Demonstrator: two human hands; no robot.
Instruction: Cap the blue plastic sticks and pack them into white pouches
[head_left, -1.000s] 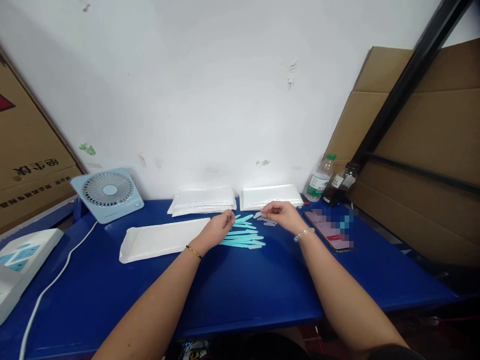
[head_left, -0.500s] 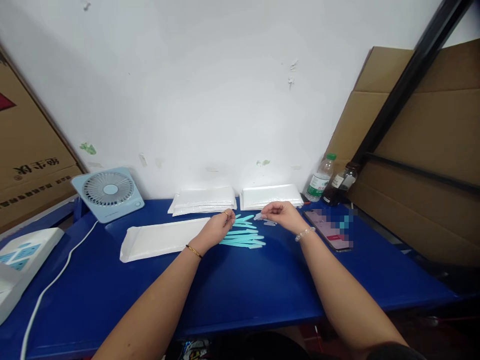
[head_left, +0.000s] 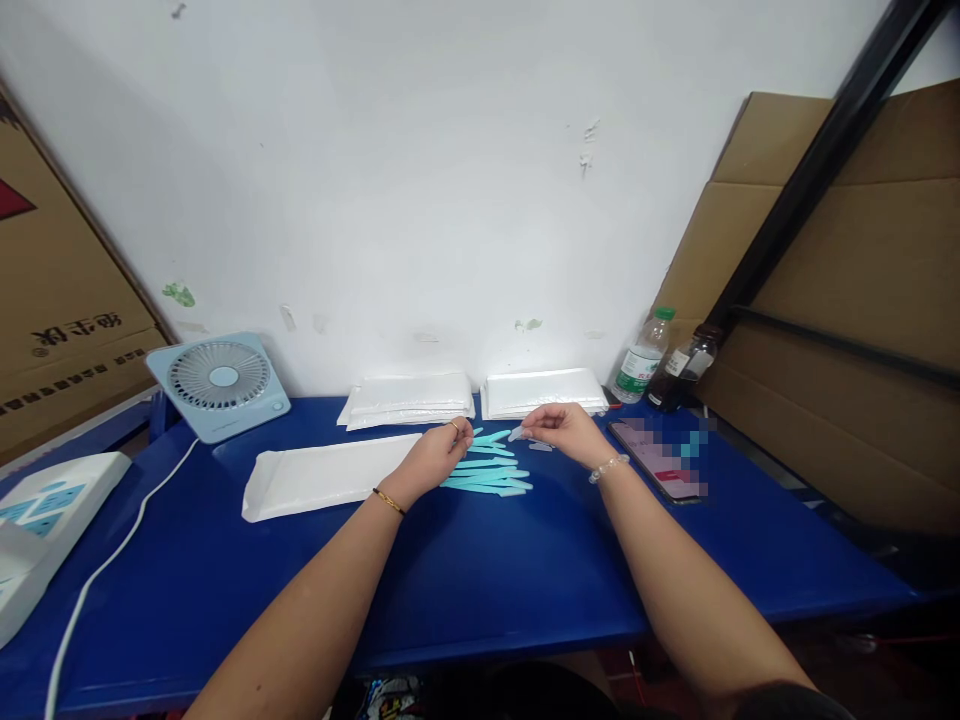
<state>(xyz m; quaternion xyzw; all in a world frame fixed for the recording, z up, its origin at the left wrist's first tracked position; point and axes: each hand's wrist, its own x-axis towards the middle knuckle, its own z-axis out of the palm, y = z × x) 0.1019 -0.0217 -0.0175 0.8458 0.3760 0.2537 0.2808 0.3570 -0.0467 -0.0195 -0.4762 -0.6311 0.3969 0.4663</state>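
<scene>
Barely shifted, right hand [head_left: 564,431] pinches translucent sliver [head_left: 515,434] near slim sticks [head_left: 489,480].

On my remote feed I log large dark Chinese characters [head_left: 79,328] on the left carton [head_left: 71,250], apparently upside down, with a small circled mark [head_left: 40,352] beside them and a smaller row of print [head_left: 67,385] below; I cannot transcribe either line reliably. Lettering on the green-capped bottle [head_left: 640,365], the dark bottle's pale label [head_left: 677,362] and the fan [head_left: 223,377] is too small for me to read; the phone [head_left: 637,448] screen is pixelated.
</scene>
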